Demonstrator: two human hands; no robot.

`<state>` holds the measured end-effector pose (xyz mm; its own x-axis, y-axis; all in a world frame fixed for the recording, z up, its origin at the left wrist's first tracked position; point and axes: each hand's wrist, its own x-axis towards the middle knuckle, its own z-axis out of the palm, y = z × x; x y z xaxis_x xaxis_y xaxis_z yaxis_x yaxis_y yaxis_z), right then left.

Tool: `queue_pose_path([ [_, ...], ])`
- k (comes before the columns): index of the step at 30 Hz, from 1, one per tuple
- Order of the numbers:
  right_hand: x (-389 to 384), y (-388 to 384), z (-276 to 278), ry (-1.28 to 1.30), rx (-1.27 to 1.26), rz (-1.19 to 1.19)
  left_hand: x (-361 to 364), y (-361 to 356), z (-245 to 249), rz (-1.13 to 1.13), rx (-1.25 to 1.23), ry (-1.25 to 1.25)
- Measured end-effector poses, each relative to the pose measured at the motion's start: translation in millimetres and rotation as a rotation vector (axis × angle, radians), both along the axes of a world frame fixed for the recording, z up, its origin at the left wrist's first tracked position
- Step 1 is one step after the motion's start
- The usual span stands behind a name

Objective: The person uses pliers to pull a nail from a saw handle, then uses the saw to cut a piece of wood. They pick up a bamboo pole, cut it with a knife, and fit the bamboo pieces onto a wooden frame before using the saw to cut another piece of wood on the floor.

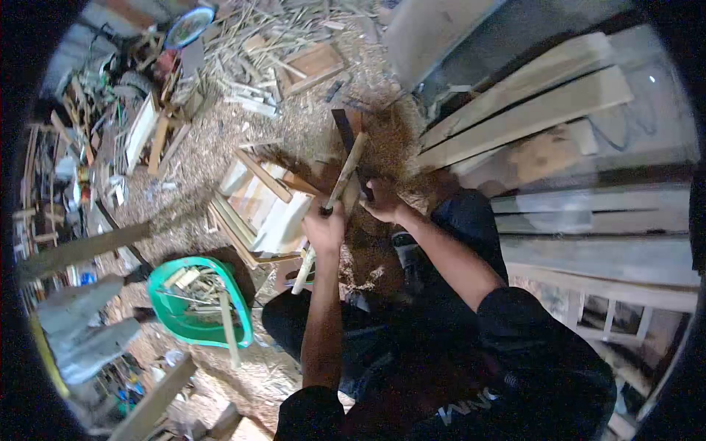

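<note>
My left hand (323, 226) is closed around a long, rough wooden stick (347, 170). The stick slants from upper right to lower left, its lower end showing below my wrist. To the right, the fingers of my right hand (382, 201) are wrapped around the dark handle of a bladed tool. The tool's wide dark blade (341, 126) reaches up and left, passing behind the stick. Blur hides the exact kind of tool and whether its edge touches the wood. Just left of my hands lies a stack of pale boards (257, 213).
A green plastic basin (155, 283) with wood scraps stands at lower left. Shavings cover the ground. A wooden frame (314, 66) and heaped sticks (272, 29) lie ahead. Long planks (529, 114) rest on the right. A loose board (92, 248) juts in at left.
</note>
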<state>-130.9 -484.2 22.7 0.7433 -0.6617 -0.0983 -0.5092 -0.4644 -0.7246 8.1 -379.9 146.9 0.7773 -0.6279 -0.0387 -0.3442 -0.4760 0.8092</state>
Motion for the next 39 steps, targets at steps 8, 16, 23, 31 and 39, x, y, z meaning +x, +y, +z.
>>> queue_pose_path([
  [8, -77, 51, 268, -0.253, -0.113, -0.821, -11, -20, 223, -0.163, 0.070, 0.149],
  [16, -151, 136, 529, -0.728, 0.403, -1.195, -67, 26, 425, -0.556, -0.107, 0.401],
  [23, -199, 277, 671, -0.835, 0.313, -1.475, -125, 98, 497, -0.896, -0.145, 0.156],
  [31, -233, 420, 658, -0.970, 0.021, -1.701, -196, 148, 533, -1.293, 0.049, 0.094],
  [39, -278, 522, 734, -1.080, -0.162, -2.075, -336, 191, 537, -1.718, 0.110, 0.365],
])
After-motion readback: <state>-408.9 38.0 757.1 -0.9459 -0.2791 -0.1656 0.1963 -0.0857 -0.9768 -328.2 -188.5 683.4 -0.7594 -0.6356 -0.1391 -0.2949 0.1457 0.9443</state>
